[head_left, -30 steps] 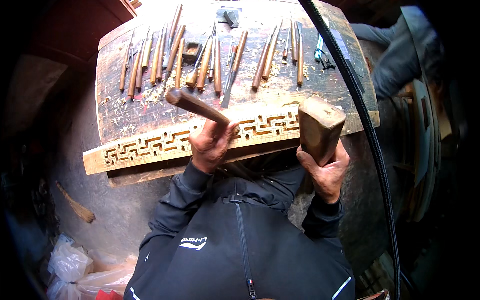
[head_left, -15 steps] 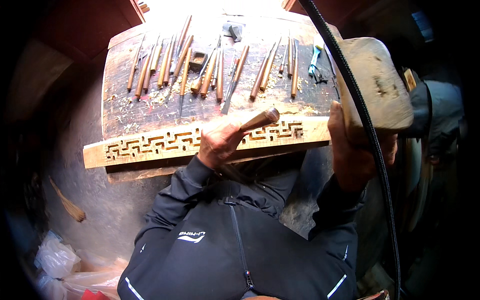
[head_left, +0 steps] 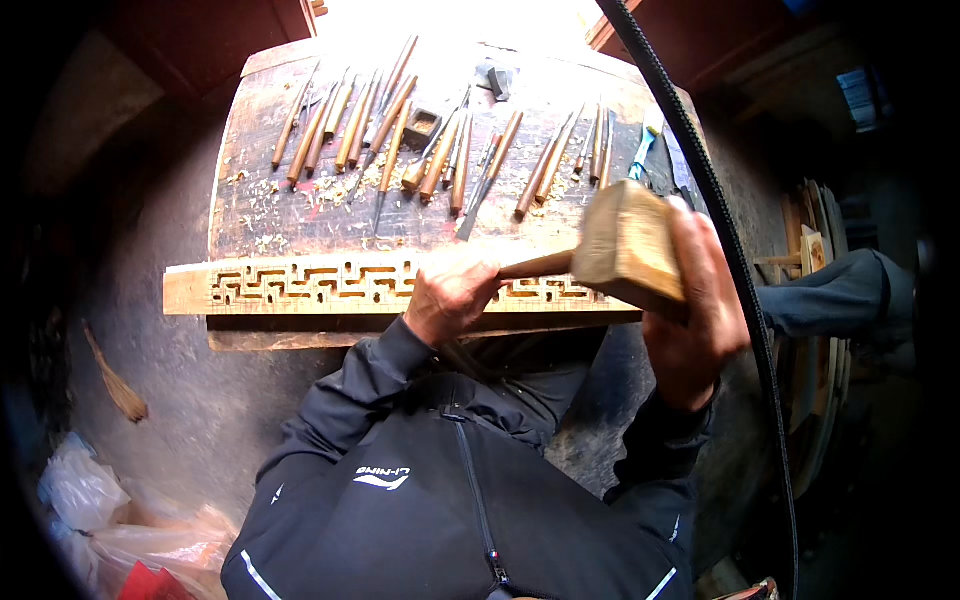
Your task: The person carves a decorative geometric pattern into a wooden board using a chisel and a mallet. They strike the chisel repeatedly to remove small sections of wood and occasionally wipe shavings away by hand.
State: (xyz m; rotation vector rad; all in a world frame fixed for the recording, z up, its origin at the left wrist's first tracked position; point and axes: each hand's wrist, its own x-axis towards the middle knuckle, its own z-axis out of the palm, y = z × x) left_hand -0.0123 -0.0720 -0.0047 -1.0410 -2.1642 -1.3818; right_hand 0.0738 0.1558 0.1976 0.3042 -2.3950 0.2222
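My left hand (head_left: 455, 297) is closed round a chisel (head_left: 535, 266), its wooden handle slanting out to the right. The blade is hidden behind my fingers, over the carved board (head_left: 188, 291). That long pale board is cut with an angular lattice of slots and lies along the near edge of the bench. In my right hand (head_left: 703, 315) is a blocky wooden mallet (head_left: 632, 245), slightly blurred. Its head overlaps the end of the chisel handle in the head view; whether they touch, I cannot tell. My fingers hide the mallet's grip.
Several wood-handled chisels (head_left: 355, 125) lie across the workbench (head_left: 228, 215) among shavings, with a small dark box (head_left: 422, 128) and a blue-handled brush (head_left: 642, 150). A black cord (head_left: 728, 220) hangs at the right. Another person's leg (head_left: 830, 295) shows beyond it. A broom (head_left: 118, 388) lies lower left.
The mallet has swung left and down from the right side to the end of the chisel handle. My left hand keeps its grip on the chisel. The whole view has shifted slightly.
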